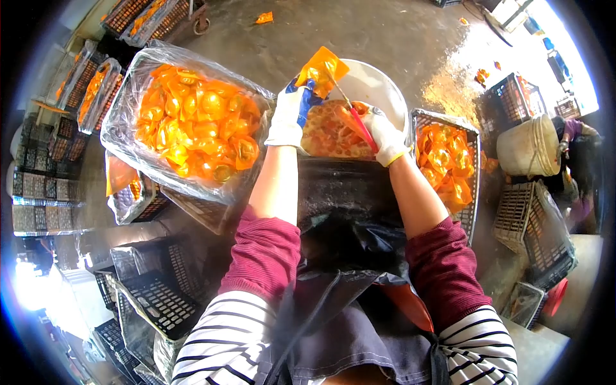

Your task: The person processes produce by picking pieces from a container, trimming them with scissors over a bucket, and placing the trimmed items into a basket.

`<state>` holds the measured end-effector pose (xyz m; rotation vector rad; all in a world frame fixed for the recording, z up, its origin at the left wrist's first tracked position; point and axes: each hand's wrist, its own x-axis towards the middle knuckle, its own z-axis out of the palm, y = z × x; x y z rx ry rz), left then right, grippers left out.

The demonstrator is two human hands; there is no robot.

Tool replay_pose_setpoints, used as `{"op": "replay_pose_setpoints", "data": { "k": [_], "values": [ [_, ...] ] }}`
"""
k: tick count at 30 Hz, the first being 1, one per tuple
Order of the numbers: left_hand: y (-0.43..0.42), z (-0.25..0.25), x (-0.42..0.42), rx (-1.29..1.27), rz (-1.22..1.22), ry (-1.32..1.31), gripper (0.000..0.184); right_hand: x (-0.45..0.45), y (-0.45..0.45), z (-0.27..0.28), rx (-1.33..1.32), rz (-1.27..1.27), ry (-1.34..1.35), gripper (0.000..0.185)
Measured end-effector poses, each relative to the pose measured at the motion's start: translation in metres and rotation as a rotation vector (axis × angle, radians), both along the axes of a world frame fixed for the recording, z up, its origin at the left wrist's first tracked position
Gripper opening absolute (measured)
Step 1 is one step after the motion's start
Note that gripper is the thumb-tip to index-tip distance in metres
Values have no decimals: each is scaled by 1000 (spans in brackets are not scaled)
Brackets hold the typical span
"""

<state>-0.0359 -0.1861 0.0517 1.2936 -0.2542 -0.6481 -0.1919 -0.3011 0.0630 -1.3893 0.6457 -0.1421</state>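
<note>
My left hand point(292, 109), in a white and blue glove, is closed on a shiny orange plastic packet point(323, 64) held over a round white bucket point(375, 76). My right hand point(385, 133), also gloved, grips a red-handled tool point(364, 130) with a narrow metal blade. The blade's tip meets the packet; whether it is a knife or scissors I cannot tell. Inside the bucket, orange wrappers lie in a pale wet mass point(330, 131). To the left stands a plastic-lined crate point(122, 109) heaped with orange packets point(199, 122).
A black crate point(473, 186) of orange packets stands right of the bucket. Stacked crates point(154, 301) are at lower left, with more crates point(532, 224) at right. Near a white pail point(529, 146) is another person's arm point(571, 131). A loose packet point(264, 18) lies on the floor.
</note>
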Motion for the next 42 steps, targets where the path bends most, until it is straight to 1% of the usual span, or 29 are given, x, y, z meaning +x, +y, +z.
{"op": "replay_pose_setpoints", "data": {
  "k": [1, 2, 5, 8, 11, 14, 15, 17, 20, 23, 25, 26, 27, 29, 30, 32, 35, 36, 38, 39, 41, 42],
  "values": [
    [-2, -3, -1, -46, 1, -12, 37, 6, -5, -18, -148, 47, -30, 28],
    [-2, -5, -1, -46, -10, -36, 36, 9, -7, -24, -295, 93, -58, 29],
    [1, 2, -7, 80, -13, -232, 35, 10, -8, -23, -233, 89, -5, 30],
    [6, 23, -16, 163, 44, -186, 36, 1, 2, 0, -149, 69, 28, 28],
    [6, 25, -15, 234, 83, -217, 37, 5, 3, -5, -107, 16, 18, 25],
    [2, 4, -5, 131, 2, -110, 36, 11, 4, -12, -465, 83, 62, 22],
    [4, -2, -2, 247, 2, -263, 36, 9, 4, -12, -315, 73, 45, 25],
    [6, 1, -1, 474, 0, -570, 35, 5, 0, -10, -21, 48, 10, 32],
    [7, 3, -1, 288, 65, -389, 35, 6, 4, -4, -120, 50, 73, 34],
    [7, 10, -7, 101, 71, -152, 34, 9, 3, -19, 8, 30, -102, 34],
    [9, 16, -6, 278, -20, -275, 33, 11, 1, -21, -282, 87, 15, 33],
    [10, 17, -5, 366, -67, -336, 32, 11, 0, -19, -351, 104, 51, 34],
    [10, 10, -1, 434, -56, -587, 32, 11, 0, -17, -420, 121, 89, 34],
    [12, 3, 5, 560, -28, -1092, 32, 9, 1, -9, -408, 134, 120, 35],
    [11, -1, 5, 433, 2, -805, 33, 9, 0, -13, -424, 140, 108, 35],
    [10, 18, -7, 178, 56, -229, 33, 10, -3, -22, -454, 150, 86, 34],
    [4, 7, -1, 204, -69, -226, 31, 6, -4, -22, 36, 92, -138, 33],
    [4, 5, 1, 298, -81, -268, 29, 6, -6, -22, -4, 97, -83, 33],
    [6, -7, 5, 267, -35, -517, 28, 7, -9, -19, -86, 105, 27, 34],
    [6, -12, 8, 272, -23, -552, 27, 7, -8, -16, -125, 105, 72, 34],
    [7, -3, 6, 285, 2, -624, 27, 7, -2, 0, -204, 107, 164, 34],
    [8, 1, 1, 323, 24, -549, 27, 8, -4, -10, -227, 94, 118, 33]
  ]
}}
